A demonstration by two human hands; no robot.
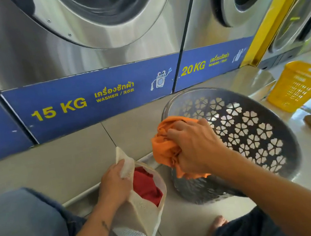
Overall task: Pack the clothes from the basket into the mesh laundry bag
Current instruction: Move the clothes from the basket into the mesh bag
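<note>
Orange cloth (pixel 165 148) sits bunched in the clenched right hand (pixel 197 148); left hand (pixel 114 183) pinches the mesh bag (pixel 143 209) rim, apparently open.

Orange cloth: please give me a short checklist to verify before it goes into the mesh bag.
1. Right hand grips the orange cloth firmly: ok, bunched in the fist.
2. Left hand holds the mesh bag open: ok, it pinches the rim.
3. Room in the bag: ok, a red garment lies inside, with the mouth wide above it.
4. Cloth clear of the basket: ok, lifted above its rim.
5. More clothes left in the basket: cannot tell, the inside is partly hidden.
</note>
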